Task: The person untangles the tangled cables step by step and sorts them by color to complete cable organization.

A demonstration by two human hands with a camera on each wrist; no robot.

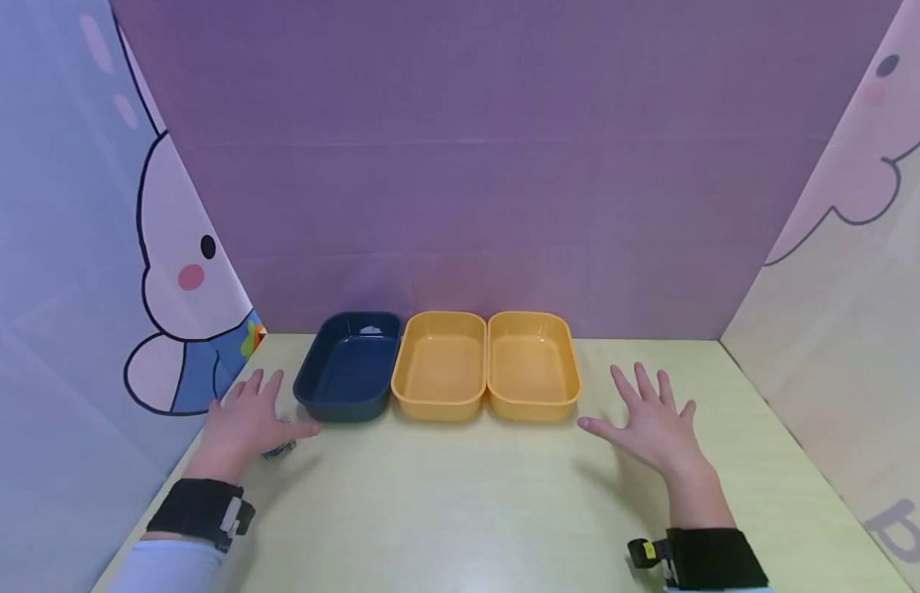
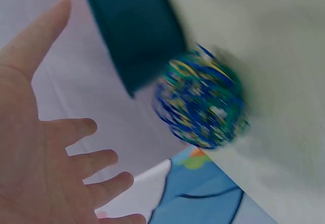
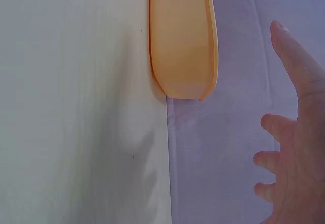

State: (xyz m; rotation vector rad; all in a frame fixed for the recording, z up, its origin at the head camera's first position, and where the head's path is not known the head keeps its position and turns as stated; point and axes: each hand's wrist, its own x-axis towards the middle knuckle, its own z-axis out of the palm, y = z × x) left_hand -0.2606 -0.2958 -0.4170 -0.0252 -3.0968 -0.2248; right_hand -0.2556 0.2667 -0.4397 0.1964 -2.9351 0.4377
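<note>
My left hand [image 1: 245, 424] hovers over the left side of the table with its fingers spread, holding nothing. Beneath it, mostly hidden in the head view, lies a round tangle of blue, green and yellow strands [image 2: 203, 102]. The left wrist view shows this tangle beside the end of the dark blue tray [image 1: 348, 366]. On the other side, my right hand [image 1: 663, 432] is held above the table, fingers spread and palm bare. It is nearest to the right yellow tray [image 1: 534, 409], whose end also shows in the right wrist view.
A second yellow tray [image 1: 439, 409] stands between the blue one and the right yellow one, all in a row at the back of the pale table [image 1: 445, 502]. Behind them rises a purple cloth wall [image 1: 489, 165]. Printed cloth panels flank the table on both sides.
</note>
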